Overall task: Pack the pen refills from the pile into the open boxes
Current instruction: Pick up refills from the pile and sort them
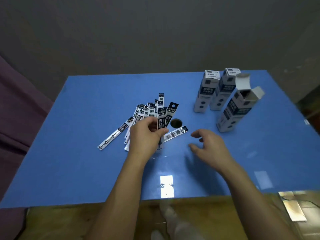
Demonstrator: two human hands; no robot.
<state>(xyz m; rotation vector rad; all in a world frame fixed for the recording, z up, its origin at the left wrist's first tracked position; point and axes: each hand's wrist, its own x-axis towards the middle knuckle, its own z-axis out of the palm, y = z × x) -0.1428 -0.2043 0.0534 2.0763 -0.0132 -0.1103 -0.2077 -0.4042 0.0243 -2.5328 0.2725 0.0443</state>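
A pile of packaged pen refills [147,110] lies fanned out on the blue table [69,161], left of centre. My left hand [147,135] grips a few refill packs [162,118] and holds them upright above the pile. A single refill [176,133] lies flat between my hands. My right hand [207,146] hovers over the table with loosely curled fingers, holding nothing. An open box [237,108] with its top flaps raised stands at the right. Two closed boxes [206,92] [225,89] stand just behind it.
A round hole [176,123] in the tabletop sits right of the held packs. One refill [114,135] lies apart at the pile's left. The table's near edge runs above a wooden floor [69,222], where a white-socked foot [173,220] shows.
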